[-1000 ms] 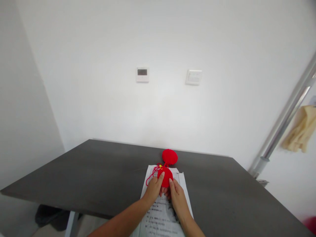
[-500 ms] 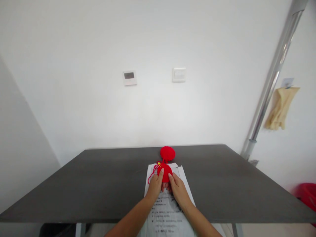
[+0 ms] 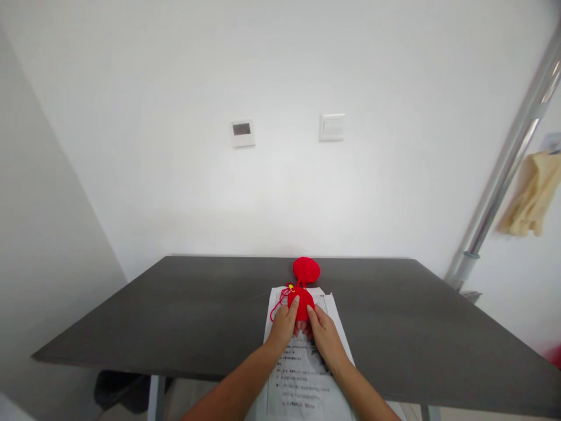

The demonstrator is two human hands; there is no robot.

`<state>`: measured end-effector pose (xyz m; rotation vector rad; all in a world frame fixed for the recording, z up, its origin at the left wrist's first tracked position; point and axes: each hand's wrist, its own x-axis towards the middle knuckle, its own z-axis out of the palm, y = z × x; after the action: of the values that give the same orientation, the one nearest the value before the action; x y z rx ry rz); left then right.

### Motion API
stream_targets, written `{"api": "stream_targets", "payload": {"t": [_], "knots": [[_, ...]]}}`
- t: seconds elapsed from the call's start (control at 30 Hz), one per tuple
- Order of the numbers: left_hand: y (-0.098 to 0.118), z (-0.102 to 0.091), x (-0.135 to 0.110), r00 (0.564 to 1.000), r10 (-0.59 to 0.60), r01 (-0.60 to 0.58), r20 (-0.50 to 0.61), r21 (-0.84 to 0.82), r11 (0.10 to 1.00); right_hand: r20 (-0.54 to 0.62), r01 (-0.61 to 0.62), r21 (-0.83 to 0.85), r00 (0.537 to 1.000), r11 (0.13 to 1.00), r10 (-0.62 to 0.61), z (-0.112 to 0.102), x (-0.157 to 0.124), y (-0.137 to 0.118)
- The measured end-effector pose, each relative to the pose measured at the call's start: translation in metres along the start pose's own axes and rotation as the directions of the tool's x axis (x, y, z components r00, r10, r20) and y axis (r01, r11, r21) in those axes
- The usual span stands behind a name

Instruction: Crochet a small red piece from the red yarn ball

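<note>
Left grip (image 3: 284,323) pinches red disc (image 3: 304,300); right grip (image 3: 325,333) pinches its edge.

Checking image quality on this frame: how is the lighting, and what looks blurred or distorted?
Head view: soft light, the wall brighter mid-frame than at far left; head view: print on the sheet too blurred to read; head view: the red disc between left hand and right hand saturated, showing little texture; head view: the metal pole slants, possibly wide-angle distortion.
</note>
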<state>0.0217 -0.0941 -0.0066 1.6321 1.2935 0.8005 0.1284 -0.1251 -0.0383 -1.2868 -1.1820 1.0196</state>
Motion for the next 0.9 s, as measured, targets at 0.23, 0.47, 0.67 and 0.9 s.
{"api": "stream_targets", "payload": {"t": [0.23,0.47,0.67,0.9], "knots": [[-0.0058,0.0006,0.0015,0.999,-0.038,0.038,-0.004,-0.006,0.999,0.000,0.016,0.035,1.000,0.999,-0.016,0.0004,-0.0010,-0.0021],[-0.0013,0.0014,-0.0004,0.997,-0.066,0.066,-0.026,-0.020,0.998,0.014,0.007,0.001,1.000,1.000,-0.007,-0.0027,-0.0021,-0.0010],[-0.0020,0.0023,-0.0001,0.999,-0.040,0.039,-0.015,-0.050,0.998,0.009,0.006,-0.016,1.000,1.000,-0.006,-0.0030,-0.0011,0.0024],[-0.0072,0.0008,0.0018,0.996,-0.085,0.085,-0.023,0.003,0.996,-0.017,0.004,-0.001,1.000,1.000,-0.004,0.0008,0.0002,0.0026]]}}
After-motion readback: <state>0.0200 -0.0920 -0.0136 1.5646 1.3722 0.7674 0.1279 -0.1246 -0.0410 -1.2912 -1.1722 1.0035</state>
